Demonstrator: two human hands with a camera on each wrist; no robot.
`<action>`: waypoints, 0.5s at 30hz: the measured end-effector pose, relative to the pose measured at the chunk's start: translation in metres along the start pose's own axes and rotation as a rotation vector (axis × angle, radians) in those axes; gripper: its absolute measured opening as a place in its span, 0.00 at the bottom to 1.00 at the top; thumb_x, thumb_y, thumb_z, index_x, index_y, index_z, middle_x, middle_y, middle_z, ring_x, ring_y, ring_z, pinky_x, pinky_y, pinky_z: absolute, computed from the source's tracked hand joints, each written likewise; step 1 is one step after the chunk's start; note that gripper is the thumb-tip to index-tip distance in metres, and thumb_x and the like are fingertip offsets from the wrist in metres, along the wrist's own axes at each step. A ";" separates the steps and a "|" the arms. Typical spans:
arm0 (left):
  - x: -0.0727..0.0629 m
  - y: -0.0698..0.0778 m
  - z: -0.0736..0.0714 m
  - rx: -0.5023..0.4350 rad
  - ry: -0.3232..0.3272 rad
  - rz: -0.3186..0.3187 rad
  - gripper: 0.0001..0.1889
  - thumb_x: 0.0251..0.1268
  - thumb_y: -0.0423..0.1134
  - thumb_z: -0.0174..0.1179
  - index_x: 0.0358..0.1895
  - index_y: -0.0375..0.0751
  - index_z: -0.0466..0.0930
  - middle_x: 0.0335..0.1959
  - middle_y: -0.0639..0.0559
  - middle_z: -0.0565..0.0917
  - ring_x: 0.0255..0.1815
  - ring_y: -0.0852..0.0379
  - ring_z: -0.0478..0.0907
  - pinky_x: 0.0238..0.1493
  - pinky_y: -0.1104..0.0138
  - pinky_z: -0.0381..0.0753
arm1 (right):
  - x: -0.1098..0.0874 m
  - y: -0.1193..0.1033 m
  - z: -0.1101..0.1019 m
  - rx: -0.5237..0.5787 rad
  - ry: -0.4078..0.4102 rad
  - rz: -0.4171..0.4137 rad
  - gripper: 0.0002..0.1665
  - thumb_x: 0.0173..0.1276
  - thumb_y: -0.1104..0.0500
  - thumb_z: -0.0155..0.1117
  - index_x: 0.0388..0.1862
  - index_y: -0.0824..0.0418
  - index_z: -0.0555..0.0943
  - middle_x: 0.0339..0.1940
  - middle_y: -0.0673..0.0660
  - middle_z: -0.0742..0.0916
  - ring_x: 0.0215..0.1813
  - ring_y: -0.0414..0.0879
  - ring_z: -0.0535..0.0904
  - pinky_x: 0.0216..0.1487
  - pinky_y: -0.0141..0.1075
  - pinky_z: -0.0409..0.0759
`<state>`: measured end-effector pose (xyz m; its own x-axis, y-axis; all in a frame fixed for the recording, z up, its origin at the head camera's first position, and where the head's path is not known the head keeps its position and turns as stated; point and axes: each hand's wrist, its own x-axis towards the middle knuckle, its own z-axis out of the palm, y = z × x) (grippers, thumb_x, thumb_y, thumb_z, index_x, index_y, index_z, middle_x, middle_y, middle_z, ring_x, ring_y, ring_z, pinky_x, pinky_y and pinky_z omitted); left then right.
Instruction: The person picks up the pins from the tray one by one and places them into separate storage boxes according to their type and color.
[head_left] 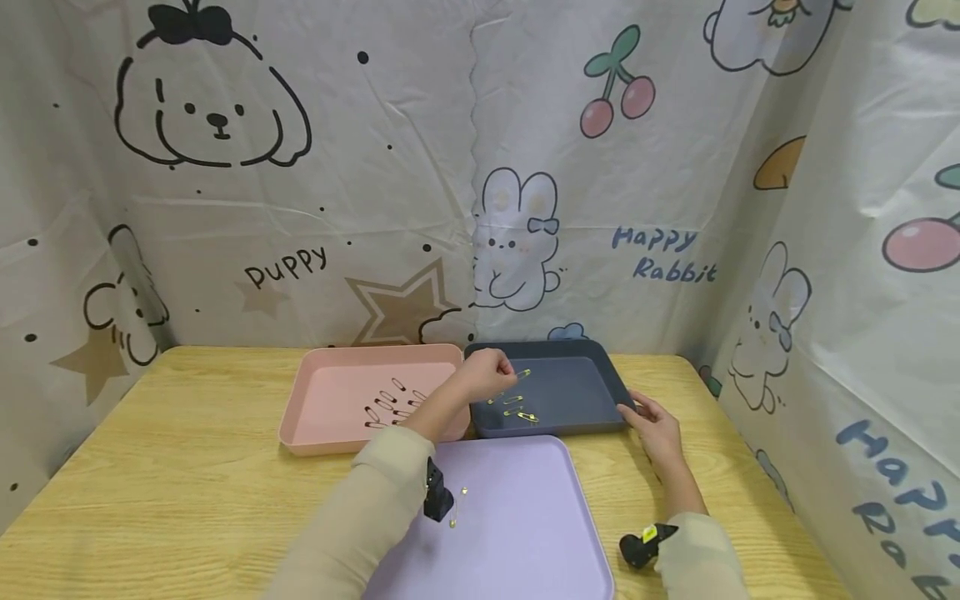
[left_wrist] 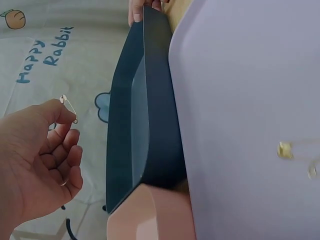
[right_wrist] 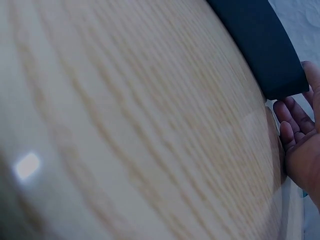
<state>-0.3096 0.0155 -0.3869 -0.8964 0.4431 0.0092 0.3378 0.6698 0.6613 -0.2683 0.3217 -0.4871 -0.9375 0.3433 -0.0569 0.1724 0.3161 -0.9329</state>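
My left hand (head_left: 486, 375) is over the left part of the dark blue tray (head_left: 581, 392). Between thumb and forefinger it pinches a gold safety pin (left_wrist: 70, 109), the other fingers loosely curled. Below, several gold safety pins (head_left: 528, 417) lie in that tray. At its right end, my right hand (head_left: 656, 429) grips the rim, thumb on top and the other fingers bent at the outer side. Nearer me, gold safety pins (left_wrist: 285, 150) lie on the lilac tray (head_left: 517, 508), partly beside my left forearm.
Left of the dark blue tray stands a pink tray (head_left: 330, 400) with several dark safety pins (head_left: 386, 397). All three trays sit close together on a wood-grain table (head_left: 187, 467). A printed curtain (head_left: 420, 192) hangs behind the table and along its sides.
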 end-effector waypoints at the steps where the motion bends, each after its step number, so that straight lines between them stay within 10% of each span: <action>1: 0.002 0.002 0.001 -0.012 -0.001 -0.002 0.05 0.59 0.36 0.55 0.33 0.39 0.78 0.26 0.53 0.76 0.24 0.60 0.69 0.26 0.72 0.69 | 0.000 0.000 0.000 0.003 0.002 -0.001 0.36 0.62 0.44 0.63 0.66 0.56 0.70 0.62 0.54 0.71 0.56 0.40 0.64 0.42 0.18 0.67; 15: 0.015 0.011 0.026 -0.066 0.029 -0.004 0.05 0.61 0.36 0.53 0.35 0.40 0.77 0.29 0.53 0.77 0.27 0.61 0.70 0.32 0.70 0.70 | -0.001 -0.001 0.000 0.012 0.009 -0.001 0.34 0.61 0.45 0.64 0.65 0.56 0.71 0.56 0.53 0.73 0.51 0.38 0.65 0.40 0.20 0.68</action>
<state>-0.3121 0.0447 -0.3987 -0.9060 0.4223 0.0277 0.3156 0.6305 0.7091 -0.2673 0.3211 -0.4861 -0.9347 0.3514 -0.0527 0.1679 0.3059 -0.9371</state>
